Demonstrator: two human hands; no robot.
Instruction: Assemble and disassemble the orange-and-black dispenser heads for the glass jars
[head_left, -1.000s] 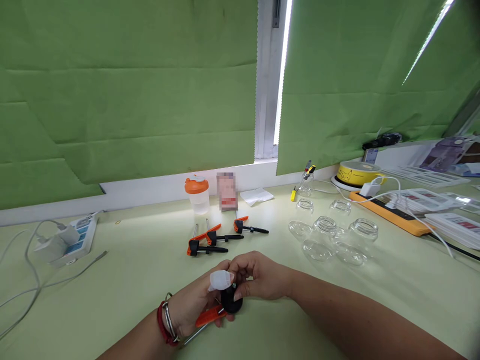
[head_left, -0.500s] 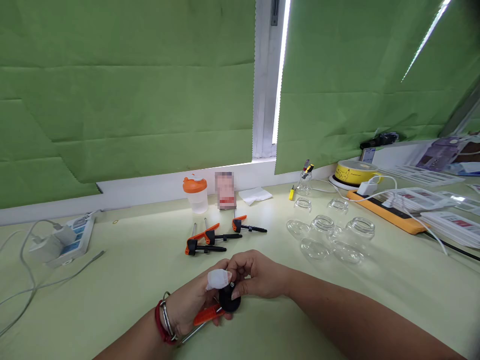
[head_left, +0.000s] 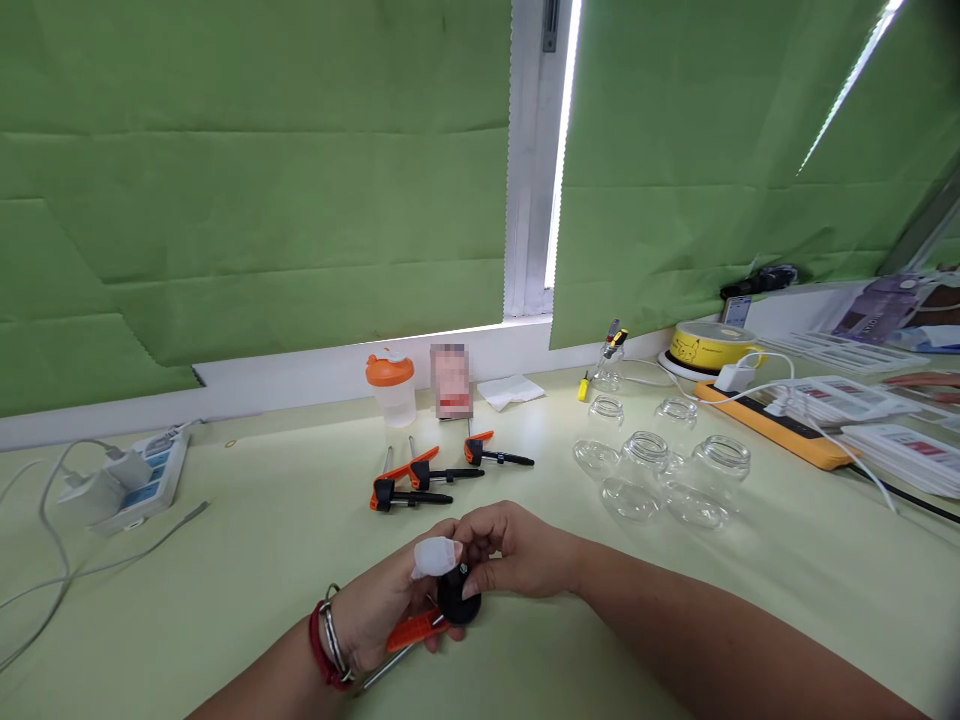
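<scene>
Low in the middle of the view, my left hand grips a small orange and black bar clamp by its orange handle, and a translucent cover sits on one fingertip. My right hand closes its fingers on the clamp's black head from the right. Both hands hover just above the pale green table. Three more orange and black clamps lie on the table beyond my hands.
Several clear glass jars stand and lie at the right. An orange-lidded cup stands near the window ledge. A white power strip with cables lies at left. An orange power strip, a yellow spool and papers are at far right.
My hands have stayed almost still on the clamp; the view shifted only slightly.
</scene>
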